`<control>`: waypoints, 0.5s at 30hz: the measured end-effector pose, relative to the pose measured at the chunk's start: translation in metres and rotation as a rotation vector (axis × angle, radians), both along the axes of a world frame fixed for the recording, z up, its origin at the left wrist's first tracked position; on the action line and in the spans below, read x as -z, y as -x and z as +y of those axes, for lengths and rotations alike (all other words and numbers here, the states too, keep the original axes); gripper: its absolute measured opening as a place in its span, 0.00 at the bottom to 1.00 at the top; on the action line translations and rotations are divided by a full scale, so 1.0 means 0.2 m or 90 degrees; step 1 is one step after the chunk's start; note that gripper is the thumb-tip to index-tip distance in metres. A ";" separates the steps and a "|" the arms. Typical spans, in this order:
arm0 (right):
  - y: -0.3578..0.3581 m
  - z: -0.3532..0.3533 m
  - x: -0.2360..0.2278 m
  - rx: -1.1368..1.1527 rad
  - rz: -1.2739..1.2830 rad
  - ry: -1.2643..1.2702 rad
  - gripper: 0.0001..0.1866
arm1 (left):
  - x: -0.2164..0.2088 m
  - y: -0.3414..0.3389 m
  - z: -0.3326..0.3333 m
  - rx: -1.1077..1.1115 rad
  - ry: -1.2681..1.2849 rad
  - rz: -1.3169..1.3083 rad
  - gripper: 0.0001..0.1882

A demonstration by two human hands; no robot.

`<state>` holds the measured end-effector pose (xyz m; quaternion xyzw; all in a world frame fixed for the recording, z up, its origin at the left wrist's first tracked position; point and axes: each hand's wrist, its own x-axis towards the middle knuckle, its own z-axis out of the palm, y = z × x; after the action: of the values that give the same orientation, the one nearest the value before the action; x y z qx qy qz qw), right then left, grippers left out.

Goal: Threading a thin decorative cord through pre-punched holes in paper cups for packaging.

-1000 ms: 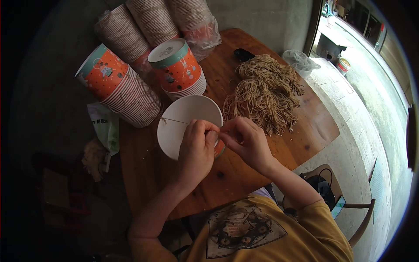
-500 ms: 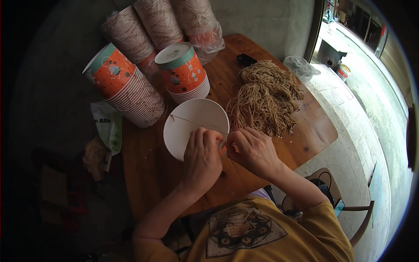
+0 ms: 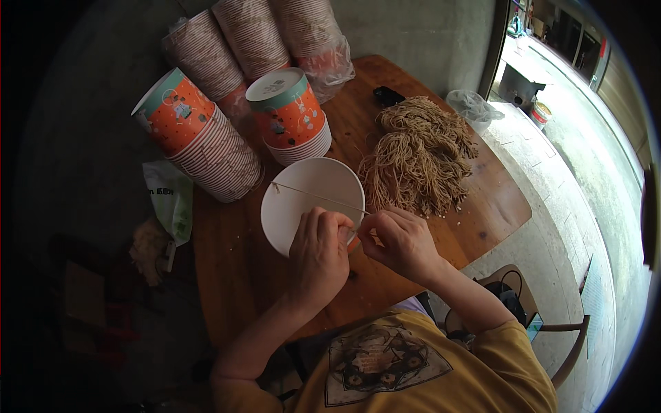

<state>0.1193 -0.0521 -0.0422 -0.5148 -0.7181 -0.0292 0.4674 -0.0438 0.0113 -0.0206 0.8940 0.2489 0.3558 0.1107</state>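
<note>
A white paper bucket [image 3: 303, 213] with an orange outer side sits on the table in front of me, its mouth tilted towards me. A thin tan string [image 3: 317, 196] runs taut across the mouth, from a knot at the far left of the rim to the near right. At that near right rim my left hand [image 3: 320, 251] is closed in a pinch on the string's end part, the fingertips partly hidden. Right beside it my right hand [image 3: 403, 241] is also closed, thumb and forefinger gripping the string. The two hands almost touch.
A heap of tan strings [image 3: 423, 151] lies right on the wooden table [image 3: 482, 220]. Behind the bucket stand a short bucket stack [image 3: 289, 113] and a longer leaning one [image 3: 196, 131]. Plastic-wrapped stacks [image 3: 251, 38] rest against the wall. A chair [image 3: 571, 351] is at my right.
The bucket has shifted very slightly right and nearer. My hands stay at its near right rim, fingers closer together, the right hand moved slightly down.
</note>
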 end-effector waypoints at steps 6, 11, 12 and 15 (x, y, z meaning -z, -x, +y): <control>-0.08 -0.03 0.01 -0.035 0.028 0.092 0.07 | -0.01 0.05 0.02 0.029 -0.005 -0.023 0.10; -0.11 -0.06 -0.04 -0.113 0.142 0.158 0.06 | 0.01 0.12 0.01 0.059 -0.107 0.135 0.10; -0.12 -0.07 -0.04 -0.139 0.178 0.188 0.06 | 0.01 0.13 0.01 0.059 -0.107 0.136 0.10; -0.16 -0.08 -0.03 -0.206 0.189 0.208 0.07 | -0.02 0.14 0.00 0.050 -0.082 0.178 0.10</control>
<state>0.1506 -0.0688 -0.0356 -0.4605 -0.7096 0.2380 0.4772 -0.0719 0.0122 -0.0160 0.9491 0.2031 0.2386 0.0313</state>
